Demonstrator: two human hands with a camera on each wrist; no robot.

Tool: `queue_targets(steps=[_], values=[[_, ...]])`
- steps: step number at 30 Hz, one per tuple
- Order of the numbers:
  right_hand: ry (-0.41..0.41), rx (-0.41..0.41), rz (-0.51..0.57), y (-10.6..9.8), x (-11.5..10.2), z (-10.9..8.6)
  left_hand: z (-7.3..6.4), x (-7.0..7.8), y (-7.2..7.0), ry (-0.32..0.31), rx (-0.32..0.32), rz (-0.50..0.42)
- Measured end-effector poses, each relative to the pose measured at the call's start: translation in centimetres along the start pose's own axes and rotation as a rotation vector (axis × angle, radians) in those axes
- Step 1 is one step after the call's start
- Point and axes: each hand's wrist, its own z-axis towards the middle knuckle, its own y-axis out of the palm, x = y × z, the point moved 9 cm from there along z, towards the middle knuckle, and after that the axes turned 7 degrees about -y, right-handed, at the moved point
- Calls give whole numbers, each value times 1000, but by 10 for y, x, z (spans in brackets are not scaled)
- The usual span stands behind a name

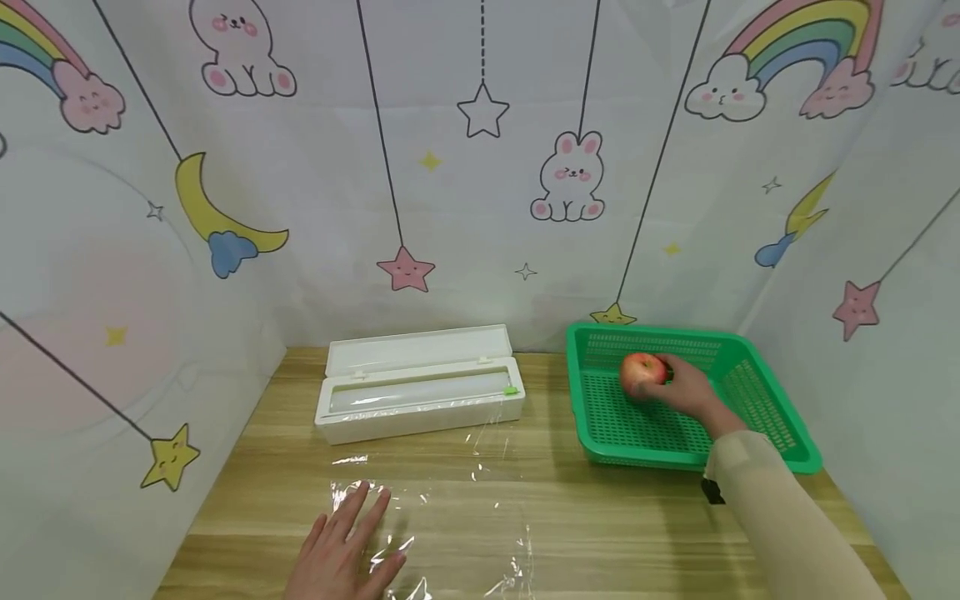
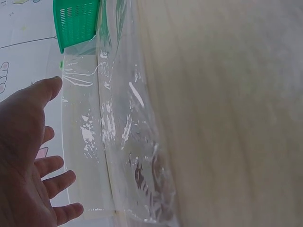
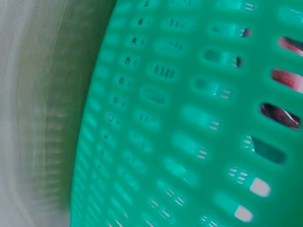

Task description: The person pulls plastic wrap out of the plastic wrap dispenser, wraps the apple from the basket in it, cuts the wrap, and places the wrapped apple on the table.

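Observation:
A red and yellow apple (image 1: pixel 640 373) is in the green plastic basket (image 1: pixel 652 456) on the right. My right hand (image 1: pixel 688 392) grips it from its right side, fingers and thumb curled about it. Clear cling film (image 1: pixel 457 521) stretches over the wooden table from a white dispenser box (image 1: pixel 420 427). Above the film's left part is my left hand (image 1: pixel 341 546), its fingers spread; in the left wrist view this hand (image 2: pixel 23 137) holds nothing beside the shiny film (image 2: pixel 128 123). The basket's slotted wall (image 3: pixel 184 118) fills most of the right wrist view, with red showing through some slots.
The dispenser's white lid (image 1: pixel 420 350) stands raised at the back, with a film roll (image 1: pixel 427 393) inside and a small green slider (image 1: pixel 511 390) on its front edge. Patterned curtains (image 1: pixel 480 217) enclose the wooden table (image 1: pixel 247 500) at the back and sides.

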Motion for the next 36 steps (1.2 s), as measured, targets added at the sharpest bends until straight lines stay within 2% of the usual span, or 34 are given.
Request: queue_targets(steps=[7, 11, 15, 21, 29, 36], values=[[-57, 34, 23, -12, -26, -6, 2, 4, 0, 31, 25, -3], [-115, 50, 11, -18, -48, -13, 3, 5, 1, 29, 16, -3], [-171, 61, 33, -20, -67, -17, 5, 6, 1, 31, 8, 2], [-207, 52, 82, -19, -95, -19, 12, 10, -3, 39, 6, 12], [-302, 35, 134, -6, -140, -19, 20, 11, -13, 39, 19, -41], [-327, -4, 160, 16, -164, -19, 31, 19, -21, 59, 39, -102]])
